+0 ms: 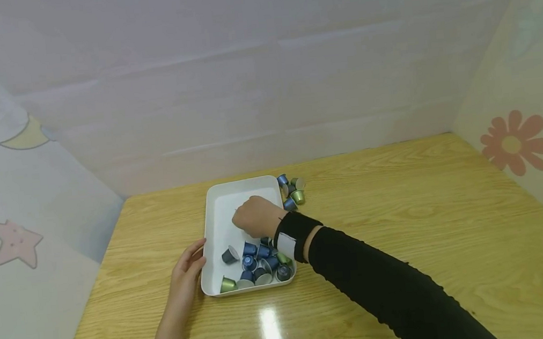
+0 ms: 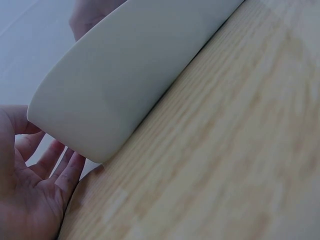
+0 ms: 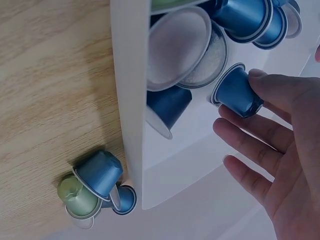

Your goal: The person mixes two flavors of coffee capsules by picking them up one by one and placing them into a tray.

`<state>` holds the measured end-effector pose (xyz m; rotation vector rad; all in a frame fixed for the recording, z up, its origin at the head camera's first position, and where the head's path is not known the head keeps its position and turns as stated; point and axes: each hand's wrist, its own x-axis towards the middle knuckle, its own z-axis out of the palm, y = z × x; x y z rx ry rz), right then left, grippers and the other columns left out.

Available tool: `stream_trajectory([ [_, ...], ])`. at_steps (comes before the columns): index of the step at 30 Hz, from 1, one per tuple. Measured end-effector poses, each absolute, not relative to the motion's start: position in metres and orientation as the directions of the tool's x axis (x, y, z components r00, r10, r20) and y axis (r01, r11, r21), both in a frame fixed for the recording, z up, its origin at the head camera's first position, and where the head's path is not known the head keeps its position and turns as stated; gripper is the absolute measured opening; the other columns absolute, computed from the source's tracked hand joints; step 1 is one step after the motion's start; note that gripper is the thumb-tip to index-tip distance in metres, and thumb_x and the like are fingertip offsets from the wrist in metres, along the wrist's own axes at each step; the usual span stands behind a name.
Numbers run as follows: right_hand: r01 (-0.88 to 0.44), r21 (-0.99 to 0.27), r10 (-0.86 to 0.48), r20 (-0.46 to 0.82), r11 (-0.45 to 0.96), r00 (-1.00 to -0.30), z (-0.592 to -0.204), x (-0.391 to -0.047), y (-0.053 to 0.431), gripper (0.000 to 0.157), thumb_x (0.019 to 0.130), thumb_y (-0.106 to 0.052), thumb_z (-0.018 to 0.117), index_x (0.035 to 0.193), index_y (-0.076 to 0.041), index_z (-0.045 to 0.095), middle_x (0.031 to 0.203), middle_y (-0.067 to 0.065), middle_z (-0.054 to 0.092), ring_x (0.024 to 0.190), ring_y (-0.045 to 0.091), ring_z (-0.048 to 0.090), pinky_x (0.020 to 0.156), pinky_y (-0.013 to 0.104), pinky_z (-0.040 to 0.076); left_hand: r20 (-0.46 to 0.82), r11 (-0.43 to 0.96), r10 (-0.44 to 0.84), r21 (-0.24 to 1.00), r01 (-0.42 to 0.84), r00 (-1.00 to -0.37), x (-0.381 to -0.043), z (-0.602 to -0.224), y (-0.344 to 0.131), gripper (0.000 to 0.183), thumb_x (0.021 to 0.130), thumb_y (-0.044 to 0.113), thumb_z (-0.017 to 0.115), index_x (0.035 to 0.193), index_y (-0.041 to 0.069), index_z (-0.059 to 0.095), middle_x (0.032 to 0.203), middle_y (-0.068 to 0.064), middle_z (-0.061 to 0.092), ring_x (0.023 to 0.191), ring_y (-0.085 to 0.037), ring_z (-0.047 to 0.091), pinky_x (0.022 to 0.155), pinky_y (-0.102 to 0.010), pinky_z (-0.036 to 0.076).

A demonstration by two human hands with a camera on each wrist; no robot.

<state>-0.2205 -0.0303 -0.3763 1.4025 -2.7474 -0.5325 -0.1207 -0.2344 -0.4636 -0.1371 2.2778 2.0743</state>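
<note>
A white rectangular tray (image 1: 217, 212) holds several coffee capsules, blue, green and dark, mostly at its near right end. My right hand (image 1: 258, 217) is over the tray's inside. In the right wrist view, its thumb and fingers pinch a blue coffee capsule (image 3: 239, 91) close to the tray floor; my hand hides this capsule in the head view. Beside the tray's left side, my left hand (image 1: 185, 271) touches the outer wall with its fingertips. The left wrist view shows those loosely bent fingers (image 2: 50, 160) at the tray's corner.
Outside the tray, against its far right side, lies a small cluster of blue, green and dark capsules, among them a green capsule (image 1: 298, 197). Within the tray, a dark capsule (image 1: 229, 255) lies apart on the left. Wood-grain table (image 1: 402, 222) surrounds the tray, with pale walls behind.
</note>
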Motion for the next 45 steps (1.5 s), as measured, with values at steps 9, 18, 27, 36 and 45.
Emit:
stream_trajectory([
  [9, -0.777, 0.339, -0.795, -0.119, 0.530, -0.594, -0.377, -0.217, -0.030, 0.015, 0.097, -0.016, 0.060, 0.094, -0.017, 0.074, 0.083, -0.004, 0.070, 0.069, 0.009, 0.058, 0.069, 0.026, 0.052, -0.115, 0.090, -0.027, 0.989, -0.117, -0.993, -0.120, -0.463, -0.235, 0.043, 0.105, 0.008, 0.042, 0.148, 0.005, 0.041, 0.153, -0.011, 0.037, 0.138, -0.022, 0.035, 0.094, -0.008, 0.037],
  [18, -0.779, 0.328, -0.792, -0.126, 0.534, -0.597, -0.374, -0.218, -0.025, 0.010, 0.096, -0.020, 0.063, 0.100, -0.017, 0.073, 0.089, -0.004, 0.071, 0.077, 0.009, 0.063, 0.074, 0.027, 0.053, -0.131, 0.109, -0.036, 0.985, -0.134, -0.991, -0.121, -0.465, -0.236, 0.042, 0.104, 0.007, 0.042, 0.146, 0.008, 0.043, 0.152, -0.006, 0.038, 0.138, -0.020, 0.035, 0.095, -0.008, 0.037],
  [27, -0.775, 0.192, -0.775, -0.094, 0.602, -0.625, -0.361, -0.229, -0.001, 0.017, 0.098, -0.024, 0.064, 0.110, -0.014, 0.070, 0.098, -0.001, 0.071, 0.084, 0.014, 0.065, 0.076, 0.028, 0.053, -0.120, 0.110, -0.041, 0.986, -0.124, -0.992, -0.121, -0.466, -0.236, 0.041, 0.104, 0.008, 0.042, 0.146, 0.007, 0.043, 0.152, -0.007, 0.038, 0.138, -0.021, 0.036, 0.096, -0.009, 0.037],
  [36, -0.741, 0.016, -0.738, -0.077, 0.671, -0.670, -0.357, -0.244, 0.037, 0.022, 0.096, -0.019, 0.067, 0.115, -0.008, 0.069, 0.108, 0.006, 0.071, 0.094, 0.021, 0.067, 0.081, 0.034, 0.055, -0.115, 0.054, -0.038, 0.992, -0.117, -0.993, -0.120, -0.468, -0.236, 0.042, 0.104, 0.007, 0.043, 0.146, 0.006, 0.042, 0.150, -0.011, 0.039, 0.136, -0.022, 0.036, 0.095, -0.010, 0.040],
  [45, -0.677, -0.028, -0.677, -0.083, 0.735, -0.731, -0.361, -0.261, 0.075, 0.016, 0.098, -0.011, 0.061, 0.110, -0.006, 0.071, 0.105, 0.005, 0.070, 0.094, 0.021, 0.066, 0.084, 0.034, 0.054, -0.133, 0.051, -0.035, 0.990, -0.134, -0.991, -0.122, -0.468, -0.236, 0.043, 0.103, 0.005, 0.042, 0.146, 0.007, 0.042, 0.150, -0.011, 0.039, 0.135, -0.020, 0.037, 0.095, -0.010, 0.041],
])
